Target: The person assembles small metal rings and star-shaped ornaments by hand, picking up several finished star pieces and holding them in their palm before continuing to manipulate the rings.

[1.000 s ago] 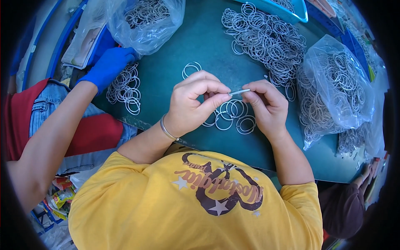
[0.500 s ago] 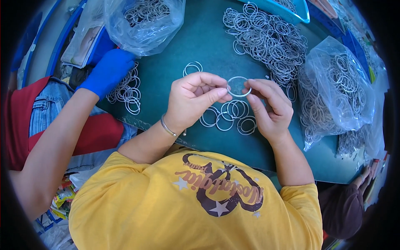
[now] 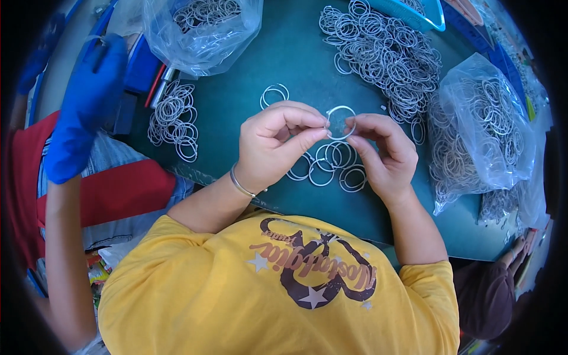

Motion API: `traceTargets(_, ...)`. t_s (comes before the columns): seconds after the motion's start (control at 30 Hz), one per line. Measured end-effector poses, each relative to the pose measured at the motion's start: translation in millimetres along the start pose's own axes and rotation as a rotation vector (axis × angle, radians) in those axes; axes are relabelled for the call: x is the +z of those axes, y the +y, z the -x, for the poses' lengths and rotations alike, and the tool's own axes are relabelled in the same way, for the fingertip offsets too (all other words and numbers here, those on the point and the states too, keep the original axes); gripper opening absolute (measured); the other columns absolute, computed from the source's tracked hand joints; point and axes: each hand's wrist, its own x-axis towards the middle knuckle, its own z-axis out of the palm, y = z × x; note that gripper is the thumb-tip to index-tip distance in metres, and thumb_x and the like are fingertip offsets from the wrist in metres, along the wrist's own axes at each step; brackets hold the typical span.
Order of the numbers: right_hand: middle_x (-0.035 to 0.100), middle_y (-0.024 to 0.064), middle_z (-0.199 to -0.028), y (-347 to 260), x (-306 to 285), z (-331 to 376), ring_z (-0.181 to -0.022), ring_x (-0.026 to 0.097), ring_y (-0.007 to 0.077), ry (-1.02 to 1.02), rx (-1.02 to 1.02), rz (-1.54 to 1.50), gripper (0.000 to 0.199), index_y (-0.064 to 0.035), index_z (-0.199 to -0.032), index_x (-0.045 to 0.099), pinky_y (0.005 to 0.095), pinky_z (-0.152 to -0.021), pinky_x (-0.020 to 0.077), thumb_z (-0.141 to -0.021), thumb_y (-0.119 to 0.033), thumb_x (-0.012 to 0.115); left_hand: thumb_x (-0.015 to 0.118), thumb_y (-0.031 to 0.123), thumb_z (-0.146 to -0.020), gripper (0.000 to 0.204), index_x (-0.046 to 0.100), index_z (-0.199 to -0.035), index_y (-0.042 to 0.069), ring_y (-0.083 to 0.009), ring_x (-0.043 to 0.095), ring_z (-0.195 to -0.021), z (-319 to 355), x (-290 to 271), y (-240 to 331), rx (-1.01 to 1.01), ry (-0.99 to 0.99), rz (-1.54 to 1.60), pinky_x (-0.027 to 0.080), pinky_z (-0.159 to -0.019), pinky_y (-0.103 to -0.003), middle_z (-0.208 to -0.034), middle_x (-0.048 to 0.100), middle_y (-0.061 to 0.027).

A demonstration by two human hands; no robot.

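Observation:
Between my two hands, a thin silvery metal bangle (image 3: 339,107) is held up above the table. My left hand (image 3: 269,141) pinches its left side between thumb and fingertips, and my right hand (image 3: 387,152) grips the right side the same way. Just below it, several loose bangles (image 3: 321,185) lie overlapping on the green tabletop, partly hidden by the fingers. A couple more bangles (image 3: 274,86) rest beyond my left hand. Around my left wrist sits a silver bracelet (image 3: 239,183).
At the far right is a big heap of bangles (image 3: 393,62) below a turquoise tray (image 3: 436,18). Clear plastic bags of bangles stand right (image 3: 482,124) and far left (image 3: 204,44). A smaller bangle pile (image 3: 174,121) lies left, near a co-worker's blue-gloved hand (image 3: 89,112).
The held bangle has turned slightly in my fingers; both hands stay nearly in place. The co-worker's gloved hand has moved left, away from the small pile, with a ring at its fingertips.

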Motion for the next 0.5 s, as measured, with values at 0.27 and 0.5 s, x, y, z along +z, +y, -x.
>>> traceTargets(0.27, 0.064, 0.0123, -0.090, -0.5, 7.1, 7.1, -0.085, 0.065, 0.0174, 0.166, -0.010, -0.280, 0.035, 0.0034, -0.106, 0.056, 0.0262, -0.075, 0.0539, -0.074, 0.014, 0.065, 0.060, -0.012, -0.081, 0.014, 0.057, -0.092, -0.005, -0.0213, 0.065, -0.088, 5.0, 2.3, -1.2, 0.038, 0.018, -0.087, 0.055, -0.077, -0.029, -0.096, 0.063, -0.0154)
traceTargets(0.5, 0.063, 0.0112, -0.088, -9.5, -2.0, 0.3, -0.076, 0.063, 0.0153, -0.023, -0.017, -0.052, 0.032, 0.0028, -0.109, 0.061, 0.0253, -0.066, 0.0519, -0.077, 0.007, 0.066, 0.058, -0.006, -0.085, 0.025, 0.058, -0.109, -0.006, -0.0210, 0.067, -0.083, 4.5, 4.8, 0.4, -0.242, 0.052, 0.176, 0.056, -0.074, -0.029, -0.094, 0.066, -0.0178)
